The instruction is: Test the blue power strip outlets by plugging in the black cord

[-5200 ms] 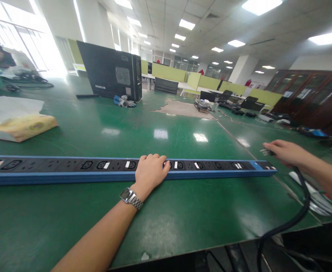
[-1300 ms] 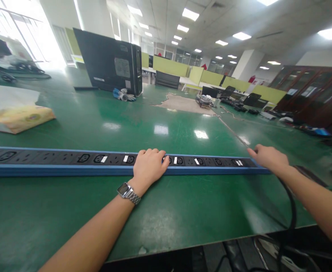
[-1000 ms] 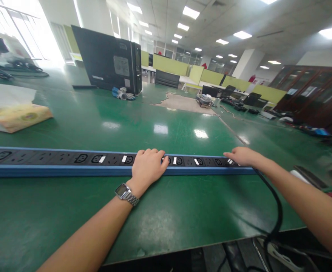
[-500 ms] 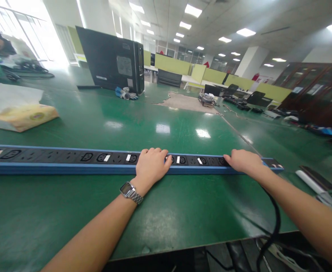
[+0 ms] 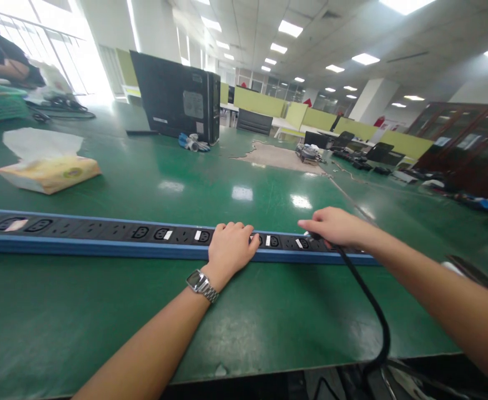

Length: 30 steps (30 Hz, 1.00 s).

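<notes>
The long blue-edged black power strip lies left to right across the near part of the green table. The right hand has slid leftward along it from its right end, fingers now pinched on the plug of a thick black cable over a socket; plugging in looks underway. The left hand still presses the strip's middle, fingers together and flat. Its sockets carry small white labels.

Bright ceiling panels, blown-out windows at left, glare on green table, wide-angle edge warping.
</notes>
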Tool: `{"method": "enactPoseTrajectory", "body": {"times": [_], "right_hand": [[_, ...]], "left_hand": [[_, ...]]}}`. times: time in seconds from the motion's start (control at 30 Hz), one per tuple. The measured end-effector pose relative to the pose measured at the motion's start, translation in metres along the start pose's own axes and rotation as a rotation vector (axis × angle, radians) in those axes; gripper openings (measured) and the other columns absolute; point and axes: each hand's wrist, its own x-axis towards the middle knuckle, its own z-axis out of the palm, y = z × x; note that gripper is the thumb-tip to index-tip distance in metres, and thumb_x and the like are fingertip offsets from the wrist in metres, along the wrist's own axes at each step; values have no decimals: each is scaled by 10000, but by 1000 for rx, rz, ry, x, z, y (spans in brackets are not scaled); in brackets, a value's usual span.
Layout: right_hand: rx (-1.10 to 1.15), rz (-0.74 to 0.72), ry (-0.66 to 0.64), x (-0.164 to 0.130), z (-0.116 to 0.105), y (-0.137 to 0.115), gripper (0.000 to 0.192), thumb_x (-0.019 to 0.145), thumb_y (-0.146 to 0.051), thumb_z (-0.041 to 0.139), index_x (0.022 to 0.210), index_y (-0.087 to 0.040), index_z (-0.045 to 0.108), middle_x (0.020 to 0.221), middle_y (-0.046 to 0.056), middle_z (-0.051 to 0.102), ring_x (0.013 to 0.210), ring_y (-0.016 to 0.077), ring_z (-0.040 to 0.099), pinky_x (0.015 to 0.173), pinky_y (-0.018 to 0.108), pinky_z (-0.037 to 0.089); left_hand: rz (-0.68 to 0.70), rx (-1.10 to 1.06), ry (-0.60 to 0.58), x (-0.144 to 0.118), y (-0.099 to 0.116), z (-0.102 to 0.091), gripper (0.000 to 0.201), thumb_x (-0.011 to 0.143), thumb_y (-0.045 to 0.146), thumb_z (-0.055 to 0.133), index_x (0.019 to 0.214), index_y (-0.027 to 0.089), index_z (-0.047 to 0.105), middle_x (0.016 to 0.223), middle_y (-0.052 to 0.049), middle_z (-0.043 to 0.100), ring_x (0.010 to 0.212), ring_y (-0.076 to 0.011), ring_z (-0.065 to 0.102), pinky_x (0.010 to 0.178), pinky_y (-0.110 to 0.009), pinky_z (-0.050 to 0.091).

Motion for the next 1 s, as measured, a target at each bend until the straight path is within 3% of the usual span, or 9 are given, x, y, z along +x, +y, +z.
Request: {"method": "enactPoseTrajectory", "body": {"times": [0.1,0.27,0.57,0.9,1.0], "right_hand": [[-124,-43,-45,22,22,-27,608,878,-637,344,833,-146,698,705,111,706,551,184,627,538,284,461],[-279,-30,15,49,41,-32,566,885,-549,366,930,-110,720,945,188,722,850,269,684,697,323,501],[-271,88,105,30,43,-55,483,884,-412,404,1120,-131,718,1153,203,676,1032,305,657,811,384,508],[-255,96,-25,39,47,-63,425,887,-350,457,1105,-103,724,1165,228,666,1054,311,653,834,389,505],[-232,99,96,32,57,-59,529,935,-448,358,1153,-100,692,1155,233,666,1049,294,653,845,384,491]], "left_hand": [[2,7,-2,0,-1,0,372,951,419,371,1001,227,687,942,-76,715,912,-243,623,806,-390,368],[19,8,26,0,-2,2,381,954,418,362,998,227,689,931,-70,715,899,-248,625,794,-397,365],[22,20,42,0,-1,3,376,948,408,377,995,216,696,921,-74,716,890,-256,629,780,-393,357],[36,1,51,0,-2,4,379,946,406,388,1007,202,701,920,-93,716,881,-267,628,769,-394,353],[35,-15,56,0,-2,5,375,946,402,392,995,199,704,904,-95,713,876,-271,625,775,-403,361]]}}
